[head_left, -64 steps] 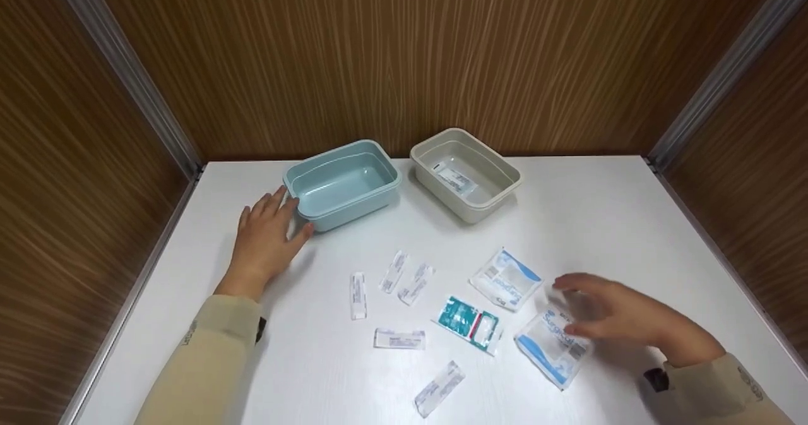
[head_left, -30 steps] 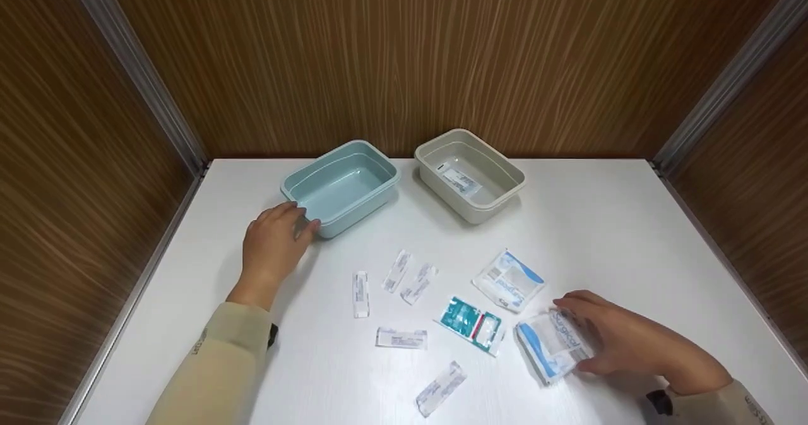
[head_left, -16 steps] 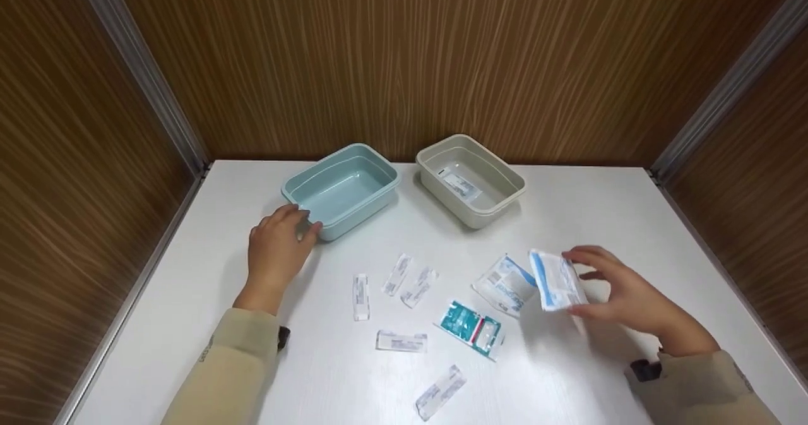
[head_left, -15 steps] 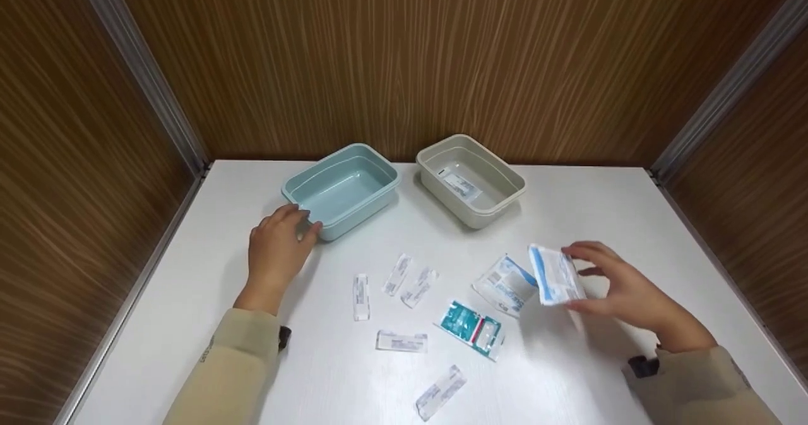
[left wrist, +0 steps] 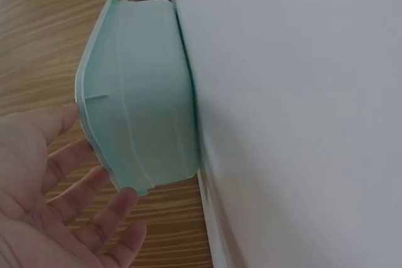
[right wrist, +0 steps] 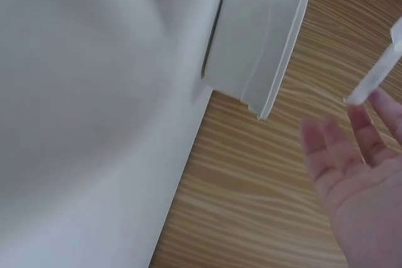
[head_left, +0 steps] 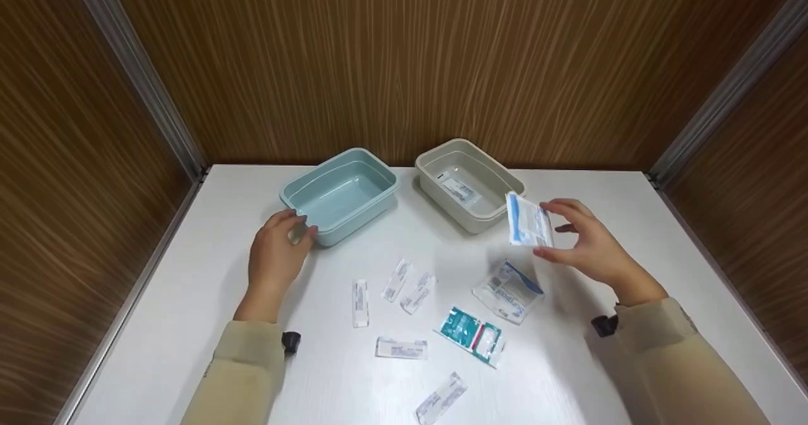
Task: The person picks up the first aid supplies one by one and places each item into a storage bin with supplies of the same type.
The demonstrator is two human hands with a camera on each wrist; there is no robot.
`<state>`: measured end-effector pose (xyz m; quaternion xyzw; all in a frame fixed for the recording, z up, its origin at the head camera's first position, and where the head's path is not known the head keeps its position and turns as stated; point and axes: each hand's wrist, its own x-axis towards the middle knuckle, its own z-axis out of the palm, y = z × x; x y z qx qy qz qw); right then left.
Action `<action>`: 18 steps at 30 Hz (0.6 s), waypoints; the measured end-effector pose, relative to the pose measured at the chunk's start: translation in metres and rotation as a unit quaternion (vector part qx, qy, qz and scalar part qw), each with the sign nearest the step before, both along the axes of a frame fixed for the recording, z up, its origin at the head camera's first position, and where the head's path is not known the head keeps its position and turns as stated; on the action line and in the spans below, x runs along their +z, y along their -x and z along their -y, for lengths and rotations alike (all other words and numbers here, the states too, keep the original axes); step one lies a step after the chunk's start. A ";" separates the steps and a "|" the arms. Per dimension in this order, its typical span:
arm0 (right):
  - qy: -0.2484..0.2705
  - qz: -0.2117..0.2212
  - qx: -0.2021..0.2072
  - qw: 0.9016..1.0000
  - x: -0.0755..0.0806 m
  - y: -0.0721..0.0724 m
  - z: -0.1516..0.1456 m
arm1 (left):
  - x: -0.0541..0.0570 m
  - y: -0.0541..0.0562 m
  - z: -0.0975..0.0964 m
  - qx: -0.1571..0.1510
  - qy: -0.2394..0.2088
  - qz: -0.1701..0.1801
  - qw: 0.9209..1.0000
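My right hand [head_left: 590,245] pinches a white-and-blue packet [head_left: 529,221] between thumb and fingers. It is held above the table, beside the near right corner of the beige bin [head_left: 470,213]. In the right wrist view only the packet's edge [right wrist: 377,76] shows. My left hand [head_left: 276,257] holds the near left corner of the light blue bin [head_left: 360,213] with thumb and fingertips. A second white-and-blue packet [head_left: 510,292], printed "Surgical", lies on the table below the raised one. A green-and-white packet [head_left: 464,328] is in front of it.
Several slim white sachets [head_left: 360,303] lie scattered across the white table [head_left: 221,374]. A flat white label or packet [head_left: 461,190] lies inside the beige bin. Wood-grain walls [head_left: 379,65] enclose the back and sides.
My right hand took hold of the nearer white-and-blue packet, lifted it, and carried it up and left towards the beige bin. My left hand came onto the blue bin's corner and turned the bin slightly.
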<state>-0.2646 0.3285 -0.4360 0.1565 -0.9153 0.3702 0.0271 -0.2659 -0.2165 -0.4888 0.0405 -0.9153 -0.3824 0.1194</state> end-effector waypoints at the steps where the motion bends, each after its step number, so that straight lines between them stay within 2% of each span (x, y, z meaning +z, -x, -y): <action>1: 0.004 -0.004 -0.004 1.000 0.000 0.005 0.003 | 0.000 0.000 0.000 0.000 -0.007 0.001 1.000; 7: 0.008 0.003 -0.039 0.999 0.002 0.035 0.016 | -0.007 -0.001 -0.001 -0.001 -0.063 0.012 0.998; 12: 0.014 0.037 -0.088 0.995 0.002 0.065 0.028 | -0.009 -0.001 0.001 -0.005 -0.106 0.022 0.994; 18: 0.010 0.067 -0.136 0.988 -0.006 0.097 0.044 | -0.011 0.004 0.004 -0.014 -0.145 0.025 0.989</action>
